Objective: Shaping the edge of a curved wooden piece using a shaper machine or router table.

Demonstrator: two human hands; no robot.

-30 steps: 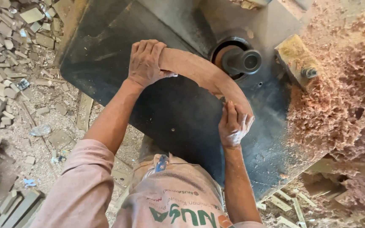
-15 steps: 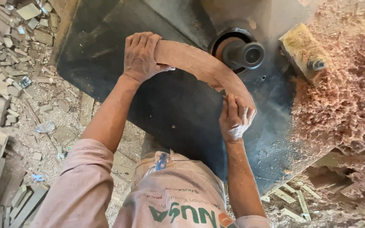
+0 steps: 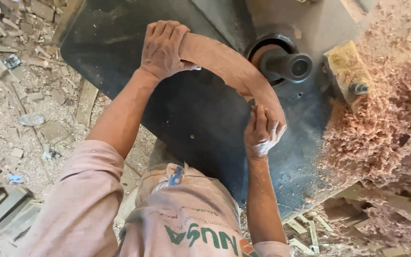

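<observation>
A curved reddish-brown wooden piece [image 3: 224,64] lies arched on the dark metal machine table [image 3: 120,43]. My left hand [image 3: 163,47] grips its far end, fingers wrapped over the top. My right hand [image 3: 261,131] holds the near end, dusted with sawdust. The outer edge of the curve sits against the vertical spindle cutter [image 3: 288,66] in its round table opening.
A yellowish wooden block with a bolt [image 3: 347,71] stands right of the spindle. A heap of reddish wood shavings [image 3: 386,123] covers the right side. Offcut blocks and slats [image 3: 5,62] litter the floor at the left and lower right.
Both hands have slid the curved piece along the spindle; my left hand now sits slightly higher and farther along the table, my right hand stays on the near end.
</observation>
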